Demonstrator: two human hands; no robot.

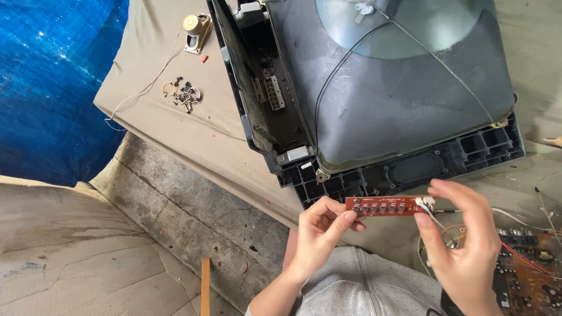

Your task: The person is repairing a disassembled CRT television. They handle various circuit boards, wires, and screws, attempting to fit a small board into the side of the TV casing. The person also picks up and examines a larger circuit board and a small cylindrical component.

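The left hand (319,231) pinches one end of a narrow red circuit board (383,206). The right hand (462,240) grips its white connector (425,202), just before an opened television (380,88)

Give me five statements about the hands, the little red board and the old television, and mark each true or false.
1. Both hands hold the narrow red circuit board. True.
2. The left hand grips the end with the white connector. False: the right hand is at the white connector.
3. The television has its back cover on. False: the grey picture tube is bare.
4. A small heap of screws lies on the tan cloth. True.
5. A loose speaker rests in the person's lap. False: it lies on the cloth.
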